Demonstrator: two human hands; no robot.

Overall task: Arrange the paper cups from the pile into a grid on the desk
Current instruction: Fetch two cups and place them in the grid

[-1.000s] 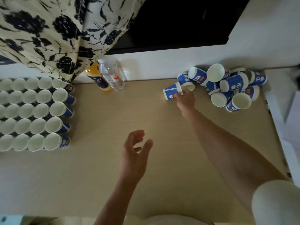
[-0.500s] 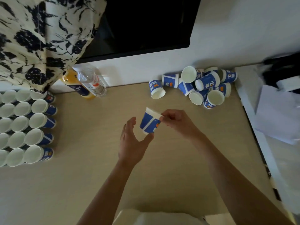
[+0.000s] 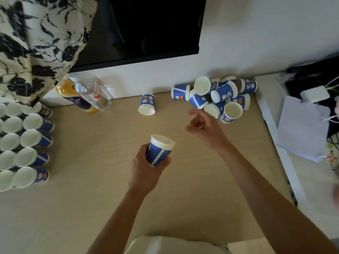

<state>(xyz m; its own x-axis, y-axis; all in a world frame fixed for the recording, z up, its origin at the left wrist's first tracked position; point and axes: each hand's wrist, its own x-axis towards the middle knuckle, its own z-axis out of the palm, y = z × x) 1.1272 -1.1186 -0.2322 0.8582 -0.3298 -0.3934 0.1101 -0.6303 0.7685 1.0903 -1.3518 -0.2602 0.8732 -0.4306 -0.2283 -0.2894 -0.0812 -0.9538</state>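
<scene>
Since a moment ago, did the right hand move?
Yes: the right hand left the cup, now in the left hand, and moved back toward the pile.

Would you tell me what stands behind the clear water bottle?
A bottle of orange drink with a dark label; the water bottle covers its right side, the curtain its top.

Middle of the desk [image 3: 91,180] is wide open; cup grid [image 3: 30,138] blocks the left, bottles [image 3: 91,94] far left, lone cup [image 3: 146,104] and pile [image 3: 223,92] far right.

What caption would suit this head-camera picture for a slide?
Left hand holds a cup; right hand hovers near the pile; grid stands at left.
</scene>
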